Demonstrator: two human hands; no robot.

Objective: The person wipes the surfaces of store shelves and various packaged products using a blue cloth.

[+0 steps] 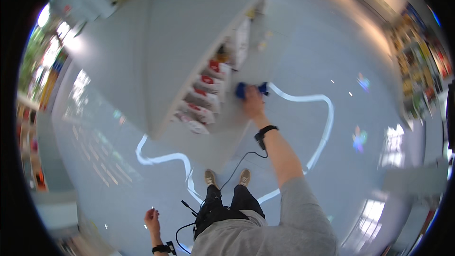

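Observation:
A dark blue cloth (241,90) lies under my right hand (253,100), which presses it on the grey lower shelf (227,133) of a counter. The cloth shows on both sides of the fingers. Left of that hand, several white and red packets (204,97) stand in a slanting row on the same shelf, apart from the hand. My left hand (152,217) hangs low at the left, away from the shelf, its fingers curled; whether it holds something small is not clear. Each wrist wears a black strap with a small device.
The counter's grey top (170,35) overhangs the shelf, with a sharp corner towards me. White tape (328,113) curves over the floor. A black cable (236,165) runs from my right wrist to my waist. Stocked shelves (412,67) stand at the far right, others at the left.

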